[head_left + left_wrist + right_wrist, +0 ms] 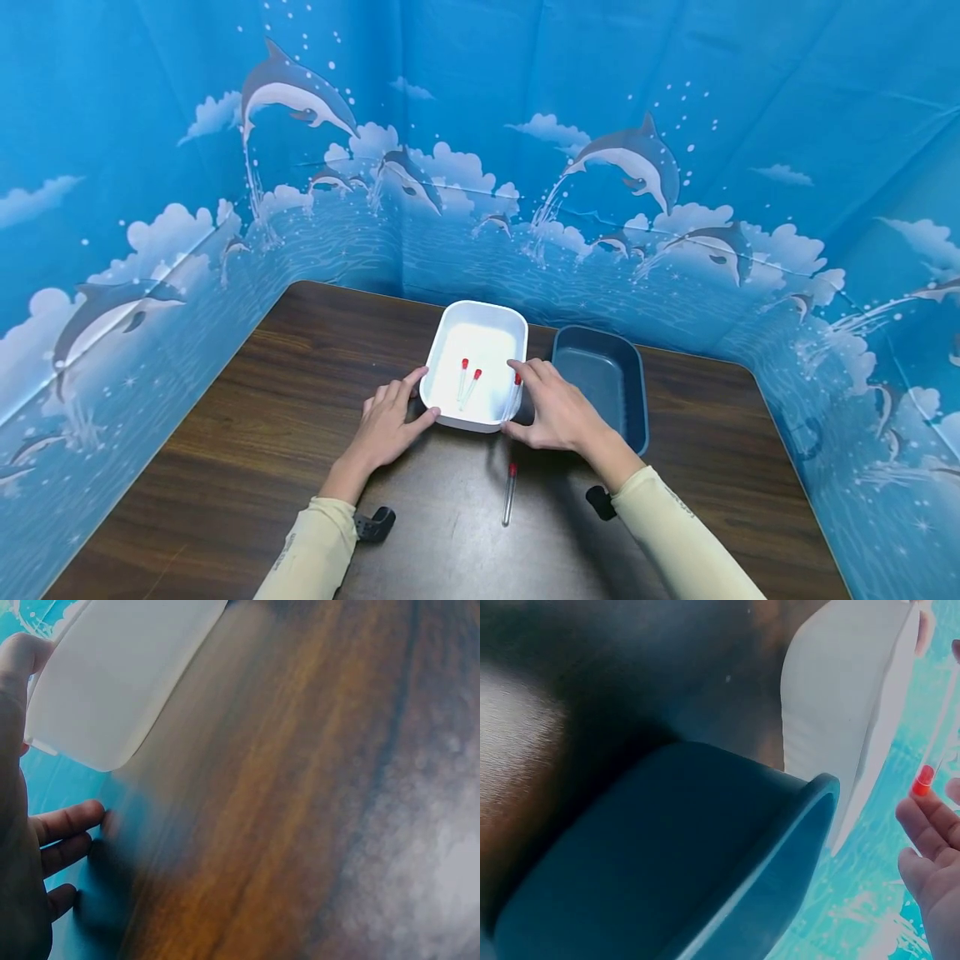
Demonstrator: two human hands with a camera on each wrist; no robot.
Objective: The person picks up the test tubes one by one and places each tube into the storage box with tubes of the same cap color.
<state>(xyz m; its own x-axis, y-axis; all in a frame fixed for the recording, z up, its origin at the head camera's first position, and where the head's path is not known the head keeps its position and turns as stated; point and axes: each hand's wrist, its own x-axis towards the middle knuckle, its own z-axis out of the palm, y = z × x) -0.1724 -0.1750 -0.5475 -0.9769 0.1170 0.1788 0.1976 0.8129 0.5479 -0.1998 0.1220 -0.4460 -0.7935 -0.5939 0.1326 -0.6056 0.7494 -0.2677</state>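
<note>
A white plastic tray [487,310] stands on the table, with two red-capped test tubes [471,388] lying inside. At its front left corner my left hand [386,425] holds the rim between thumb and index finger. The other left fingers [64,855] spread below the tray's edge in the left wrist view. Over the tray's right side, my right hand [555,408] holds another clear test tube by its red cap [923,781] and far end. One more red-capped test tube [509,496] lies on the table in front of the tray.
A dark blue tray [643,400] stands right of the white one, partly behind my right forearm. The brown wooden table [247,417] runs back to a blue dolphin-print curtain [480,83]. Black wrist bands [375,524] are on both arms.
</note>
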